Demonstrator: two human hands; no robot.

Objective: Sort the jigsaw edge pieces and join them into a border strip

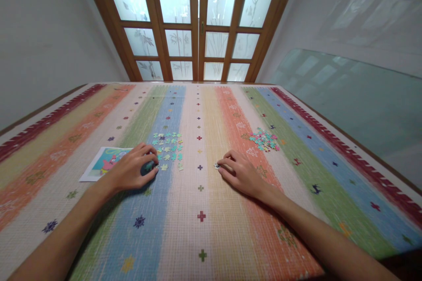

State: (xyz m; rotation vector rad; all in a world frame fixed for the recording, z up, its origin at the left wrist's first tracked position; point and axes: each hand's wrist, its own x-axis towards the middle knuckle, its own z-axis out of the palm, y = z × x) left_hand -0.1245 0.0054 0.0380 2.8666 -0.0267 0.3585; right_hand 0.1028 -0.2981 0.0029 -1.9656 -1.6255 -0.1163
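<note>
My left hand (pixel 137 167) rests on the cloth with thumb and fingers curled around a small puzzle piece (pixel 156 165), mostly hidden by the fingertips. Just beyond those fingers, loose rows of blue-green and pale yellow puzzle pieces (pixel 167 157) lie flat and apart. Under the left wrist and forearm is a printed picture (pixel 104 164) of a pink cartoon starfish, partly covered. Across the middle, my right hand (pixel 240 172) pinches a puzzle piece (pixel 216 166) with pale and dark parts, close to the cloth. Farther back on the right sits a heap of mixed puzzle pieces (pixel 264 139).
A striped, patterned cloth (pixel 201 237) covers the large table. The table's far edge faces wooden doors (pixel 198 26) with frosted panes. Walls flank both sides, and a pale glass-like panel (pixel 349 92) leans at the right.
</note>
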